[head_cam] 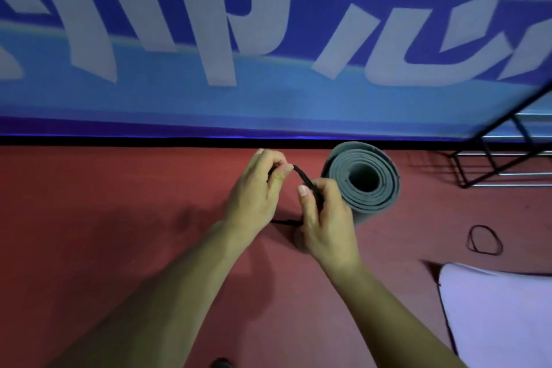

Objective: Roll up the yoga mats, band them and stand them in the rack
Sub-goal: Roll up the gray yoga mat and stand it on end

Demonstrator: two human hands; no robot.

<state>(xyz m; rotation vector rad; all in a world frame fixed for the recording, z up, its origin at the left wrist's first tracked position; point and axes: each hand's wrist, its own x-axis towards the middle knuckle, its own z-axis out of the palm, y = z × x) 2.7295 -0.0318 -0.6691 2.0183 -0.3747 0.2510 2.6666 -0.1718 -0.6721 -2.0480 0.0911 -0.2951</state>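
Note:
A grey yoga mat [366, 179] stands rolled up on end on the red floor, its spiral top facing me. Just left of it both hands hold a black elastic band [304, 178]. My left hand [258, 188] pinches one end of the band between thumb and fingers. My right hand [324, 215] grips the other end, and a loose part of the band hangs below between the wrists. My right hand overlaps the mat's lower left side. A second black band [484, 239] lies in a loop on the floor to the right.
A black wire rack [501, 155] with metal bars stands at the far right against the wall. A blue and white banner [268, 39] covers the wall ahead. A pale lilac mat [501, 317] lies flat at the bottom right.

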